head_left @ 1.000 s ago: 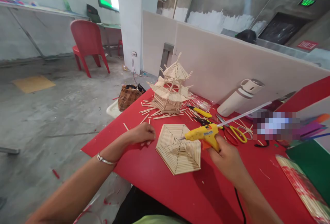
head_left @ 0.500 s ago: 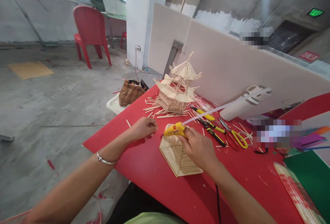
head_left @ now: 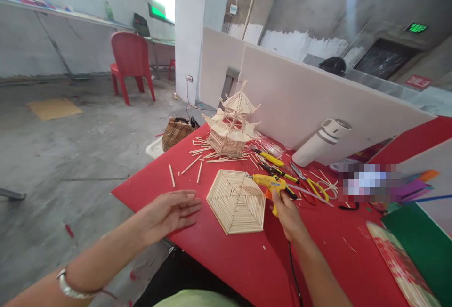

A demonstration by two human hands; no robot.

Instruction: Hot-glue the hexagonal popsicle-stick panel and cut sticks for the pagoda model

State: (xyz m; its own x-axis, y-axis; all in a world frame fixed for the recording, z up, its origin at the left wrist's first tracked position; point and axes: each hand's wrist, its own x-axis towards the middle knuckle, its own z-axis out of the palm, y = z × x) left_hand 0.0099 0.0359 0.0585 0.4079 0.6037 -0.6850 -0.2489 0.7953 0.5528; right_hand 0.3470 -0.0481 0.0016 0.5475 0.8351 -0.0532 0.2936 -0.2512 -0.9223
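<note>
My right hand (head_left: 286,213) grips a yellow hot glue gun (head_left: 270,183) by its handle, its nozzle pointing left at the upper right edge of a hexagonal panel (head_left: 236,203) made of thin wooden sticks. A clear glue stick trails out of the gun's back end. Left of the panel, my left hand (head_left: 173,213) hovers with fingers stretched out and nothing in it. Behind the panel stands a small pagoda model (head_left: 233,128) of wooden sticks, with loose sticks (head_left: 199,171) strewn about its base.
On the red table (head_left: 212,260) lie yellow-handled pliers (head_left: 270,157) and scissors (head_left: 316,188). A white tumbler (head_left: 318,144) stands by the pale partition (head_left: 282,95). At right are a bundle of sticks (head_left: 399,260) and a green board (head_left: 416,246). The gun's black cord (head_left: 292,269) runs toward me.
My right hand has moved the glue gun right, off the panel's middle, and turned it so the nozzle points left. My left hand has come nearer me and its curled fingers have opened.
</note>
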